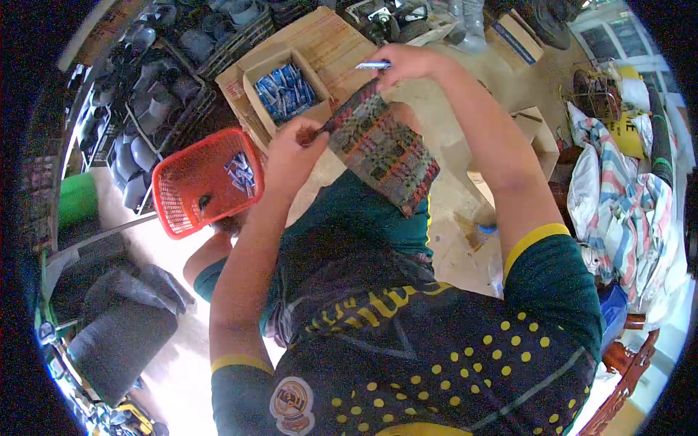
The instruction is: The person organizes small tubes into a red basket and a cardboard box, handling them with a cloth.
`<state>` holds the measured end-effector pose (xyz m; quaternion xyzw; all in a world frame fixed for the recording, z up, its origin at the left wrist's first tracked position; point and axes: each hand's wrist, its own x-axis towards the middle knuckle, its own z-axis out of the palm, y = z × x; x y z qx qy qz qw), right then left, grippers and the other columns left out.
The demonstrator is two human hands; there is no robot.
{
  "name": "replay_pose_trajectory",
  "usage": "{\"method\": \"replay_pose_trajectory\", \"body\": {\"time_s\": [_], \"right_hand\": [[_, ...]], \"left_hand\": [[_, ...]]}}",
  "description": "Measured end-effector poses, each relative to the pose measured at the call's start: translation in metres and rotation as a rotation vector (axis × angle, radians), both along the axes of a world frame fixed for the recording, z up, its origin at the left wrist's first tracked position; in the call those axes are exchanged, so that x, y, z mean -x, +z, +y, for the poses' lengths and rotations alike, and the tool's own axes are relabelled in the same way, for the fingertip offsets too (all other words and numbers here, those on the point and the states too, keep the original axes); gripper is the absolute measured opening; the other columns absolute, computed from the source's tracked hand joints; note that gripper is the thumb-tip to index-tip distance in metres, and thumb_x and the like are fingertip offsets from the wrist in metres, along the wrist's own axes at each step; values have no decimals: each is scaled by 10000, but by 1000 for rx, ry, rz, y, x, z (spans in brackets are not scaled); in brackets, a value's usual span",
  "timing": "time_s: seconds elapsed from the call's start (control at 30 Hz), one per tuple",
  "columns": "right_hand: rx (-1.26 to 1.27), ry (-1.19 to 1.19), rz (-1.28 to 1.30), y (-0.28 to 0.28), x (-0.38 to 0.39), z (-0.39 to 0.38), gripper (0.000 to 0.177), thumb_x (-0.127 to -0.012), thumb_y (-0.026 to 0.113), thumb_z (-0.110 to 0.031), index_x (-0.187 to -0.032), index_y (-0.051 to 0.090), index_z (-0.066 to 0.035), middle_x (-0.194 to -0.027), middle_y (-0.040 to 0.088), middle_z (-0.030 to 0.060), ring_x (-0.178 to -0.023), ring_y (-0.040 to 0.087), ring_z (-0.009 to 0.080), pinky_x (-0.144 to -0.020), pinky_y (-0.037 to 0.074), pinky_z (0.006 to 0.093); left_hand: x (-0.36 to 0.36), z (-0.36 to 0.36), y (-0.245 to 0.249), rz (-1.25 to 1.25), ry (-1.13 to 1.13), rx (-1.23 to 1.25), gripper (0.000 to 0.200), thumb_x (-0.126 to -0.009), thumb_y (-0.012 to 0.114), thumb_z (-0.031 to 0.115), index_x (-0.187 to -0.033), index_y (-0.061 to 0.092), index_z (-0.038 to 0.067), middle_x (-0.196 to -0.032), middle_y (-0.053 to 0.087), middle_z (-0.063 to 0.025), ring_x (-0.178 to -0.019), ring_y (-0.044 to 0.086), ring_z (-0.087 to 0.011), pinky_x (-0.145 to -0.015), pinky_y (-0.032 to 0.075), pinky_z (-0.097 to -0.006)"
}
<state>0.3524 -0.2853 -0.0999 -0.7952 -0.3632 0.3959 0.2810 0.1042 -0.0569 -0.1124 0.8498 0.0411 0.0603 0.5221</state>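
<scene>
Left of the patterned sheet (382, 149) sits a red basket (182, 203) holding a few blue packets (240, 173), and up and left of the sheet stands an open cardboard box (256, 76) of more of them. At the sheet's left corner the left hand (294, 145) is raised on a bent arm, fingers closed in a pinch on that corner, so the sheet hangs tilted over the lap. Just above the sheet's top edge the right hand (403, 64) reaches forward, arm slightly bent, fingers gripping a small blue tube (373, 65).
</scene>
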Motion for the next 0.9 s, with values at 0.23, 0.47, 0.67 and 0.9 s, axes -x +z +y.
{"method": "replay_pose_trajectory", "body": {"time_s": [0.23,0.47,0.67,0.9], "right_hand": [[-129,-60,-299,12,69,-83,244,-743,753,-67,-947,624,-30,-822,627,25,-801,555,99,-714,456,264],[-245,-304,-101,-20,126,-128,196,-756,720,-17,-924,620,-29,-790,568,-12,-767,505,86,-690,434,255],[-315,-401,-3,-40,152,-130,201,-748,714,22,-919,625,-37,-794,562,-30,-776,500,75,-694,431,254],[-346,-436,104,-77,168,-135,188,-749,696,36,-914,642,-35,-853,630,-27,-834,556,78,-776,463,249]], "left_hand": [[25,-49,33,-298,-336,-160,175,-779,733,118,-924,643,81,-902,647,-117,-838,648,-310,-736,524,-392],[39,-74,28,-273,-617,-204,225,-812,708,148,-1027,649,120,-965,654,-91,-923,643,-308,-828,518,-406],[44,-73,20,-290,-765,-303,236,-783,680,108,-1018,659,113,-926,633,-75,-904,622,-303,-811,497,-424],[46,-74,22,-291,-859,-341,151,-811,639,137,-950,693,115,-916,633,-60,-898,616,-273,-802,493,-403]]}}
